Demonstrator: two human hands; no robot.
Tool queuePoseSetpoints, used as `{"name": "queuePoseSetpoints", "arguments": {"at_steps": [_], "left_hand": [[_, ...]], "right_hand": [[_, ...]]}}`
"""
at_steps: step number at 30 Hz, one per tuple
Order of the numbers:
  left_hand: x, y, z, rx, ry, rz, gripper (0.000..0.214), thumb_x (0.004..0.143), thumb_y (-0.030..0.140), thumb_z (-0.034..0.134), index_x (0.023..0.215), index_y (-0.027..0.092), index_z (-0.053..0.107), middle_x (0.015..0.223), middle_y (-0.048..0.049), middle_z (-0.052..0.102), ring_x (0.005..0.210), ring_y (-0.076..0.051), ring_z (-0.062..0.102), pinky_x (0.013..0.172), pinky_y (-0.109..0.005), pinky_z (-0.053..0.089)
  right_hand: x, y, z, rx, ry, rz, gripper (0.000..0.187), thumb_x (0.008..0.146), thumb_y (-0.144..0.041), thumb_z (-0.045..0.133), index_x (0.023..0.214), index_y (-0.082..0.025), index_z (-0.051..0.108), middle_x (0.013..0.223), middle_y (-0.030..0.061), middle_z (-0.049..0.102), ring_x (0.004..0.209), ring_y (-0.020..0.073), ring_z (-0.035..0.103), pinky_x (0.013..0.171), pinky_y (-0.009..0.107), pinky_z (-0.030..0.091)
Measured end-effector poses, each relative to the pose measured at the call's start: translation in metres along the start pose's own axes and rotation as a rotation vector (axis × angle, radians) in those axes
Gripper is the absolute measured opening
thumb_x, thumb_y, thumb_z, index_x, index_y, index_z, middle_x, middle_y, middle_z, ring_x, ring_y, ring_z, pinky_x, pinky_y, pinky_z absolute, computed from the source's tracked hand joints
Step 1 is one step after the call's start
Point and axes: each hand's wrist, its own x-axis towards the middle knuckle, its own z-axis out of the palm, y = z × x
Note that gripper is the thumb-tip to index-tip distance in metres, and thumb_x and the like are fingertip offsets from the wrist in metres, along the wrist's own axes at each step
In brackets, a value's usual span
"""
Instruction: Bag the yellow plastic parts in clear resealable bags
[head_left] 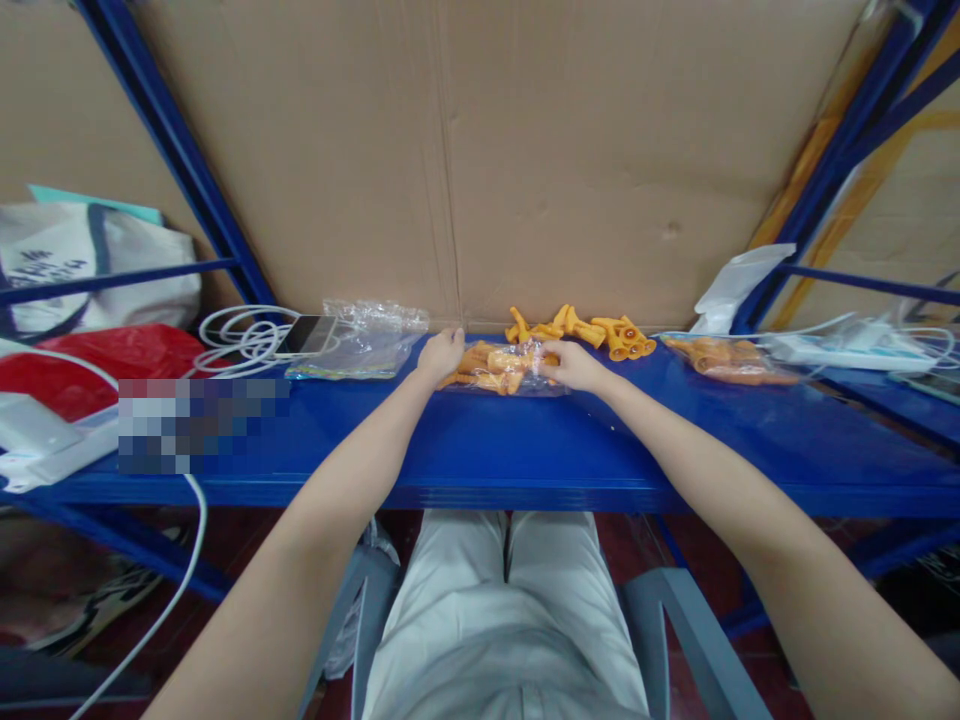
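Work surface: blue tabletop [510, 445] with a raised front lip, backed by a creased brown cardboard panel [322, 150].
Surroundings: blue metal frame post [180, 150] at left, another at right; gray armchair [679, 610] below; dark red floor.
Left side: white canvas bag [142, 265], red plastic bag [112, 360], coiled white cable [244, 340] and flat clear bags [367, 350].
Right side: second filled bag [731, 360] of orange pieces, beside a white power strip [855, 348].
Edges and room: blue surface shows between the hands and front lip, and from the right forearm toward the second filled bag; loose orange pieces [626, 338] lie behind, near the cardboard.
Bag in hand: clear plastic bag [553, 386], lying flat at mid-table, crinkled and glossy, holding jumbled orange flared pieces [491, 362].
Hands: apart; left hand [442, 355] at the bag's left end, right hand [577, 366] touching its right end; finger closure cannot be determined.
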Motion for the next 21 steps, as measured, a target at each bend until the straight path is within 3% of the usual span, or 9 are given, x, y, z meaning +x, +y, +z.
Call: {"name": "queuePoseSetpoints", "arguments": {"at_steps": [5, 8, 12, 16, 21], "left_hand": [[0.003, 0.0, 0.004, -0.135, -0.064, 0.045, 0.049, 0.1, 0.042, 0.036, 0.123, 0.012, 0.066, 0.126, -0.0128, 0.069, 0.117, -0.024, 0.064, 0.096, -0.028, 0.047], [0.002, 0.0, 0.006, -0.109, -0.095, 0.074, 0.054, 0.094, 0.052, 0.049, 0.129, 0.013, 0.063, 0.124, -0.0116, 0.07, 0.116, -0.024, 0.065, 0.094, -0.027, 0.049], [0.0, -0.002, 0.008, 0.016, -0.109, 0.136, 0.058, 0.086, 0.051, 0.062, 0.133, 0.016, 0.06, 0.13, -0.0104, 0.067, 0.12, -0.026, 0.063, 0.096, -0.028, 0.048], [-0.001, -0.002, 0.008, 0.053, -0.103, 0.187, 0.049, 0.087, 0.043, 0.062, 0.128, 0.017, 0.064, 0.131, -0.0102, 0.066, 0.119, -0.027, 0.063, 0.099, -0.031, 0.048], [-0.002, 0.002, 0.006, -0.16, -0.089, 0.325, 0.036, 0.09, 0.042, 0.055, 0.108, 0.017, 0.075, 0.121, -0.0087, 0.071, 0.117, -0.025, 0.063, 0.103, -0.033, 0.046]], "right_hand": [[-0.001, 0.002, 0.003, 0.198, 0.026, 0.057, 0.013, 0.076, -0.025, 0.069, 0.085, -0.015, 0.067, 0.093, 0.0061, 0.07, 0.087, 0.0208, 0.064, 0.083, 0.037, 0.052], [-0.003, -0.001, 0.005, 0.389, -0.031, 0.19, 0.017, 0.076, -0.023, 0.07, 0.092, -0.017, 0.067, 0.094, 0.0054, 0.069, 0.074, 0.0147, 0.062, 0.069, 0.03, 0.055], [-0.005, -0.009, 0.005, 0.562, -0.077, 0.373, 0.017, 0.079, -0.013, 0.067, 0.095, -0.018, 0.065, 0.09, 0.0034, 0.067, 0.062, 0.0089, 0.059, 0.057, 0.022, 0.054], [-0.005, -0.02, -0.001, 0.578, -0.014, 0.48, 0.017, 0.079, -0.005, 0.063, 0.09, -0.017, 0.061, 0.096, 0.0046, 0.066, 0.062, 0.0079, 0.06, 0.06, 0.023, 0.057], [-0.006, -0.023, -0.009, 0.62, -0.01, 0.597, 0.023, 0.076, -0.003, 0.067, 0.085, -0.018, 0.053, 0.083, 0.0019, 0.064, 0.062, 0.0091, 0.061, 0.065, 0.026, 0.059]]}}
